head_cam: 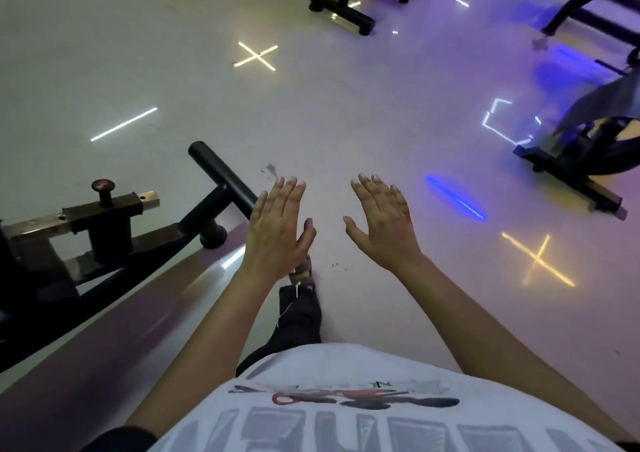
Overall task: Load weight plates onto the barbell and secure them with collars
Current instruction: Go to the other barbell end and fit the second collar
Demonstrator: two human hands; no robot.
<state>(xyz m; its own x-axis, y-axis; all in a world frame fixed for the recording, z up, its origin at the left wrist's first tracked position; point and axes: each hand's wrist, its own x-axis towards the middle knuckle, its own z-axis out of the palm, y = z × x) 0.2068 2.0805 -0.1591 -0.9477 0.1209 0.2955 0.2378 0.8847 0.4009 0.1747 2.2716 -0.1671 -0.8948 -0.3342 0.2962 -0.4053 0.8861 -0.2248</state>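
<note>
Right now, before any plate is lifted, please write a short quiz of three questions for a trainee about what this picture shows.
1. True or false: the left hand holds a weight plate.
2. Multiple choice: the black machine frame with the round knob stands A) left of the hands, B) right of the hands, C) between the hands.
3. Fill in: both hands are open with the fingers spread over the ___.

Key
1. False; the left hand and the right hand are both empty.
2. A.
3. floor.

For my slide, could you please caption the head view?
Both empty hands, left and right, held open above the gym floor.
</note>
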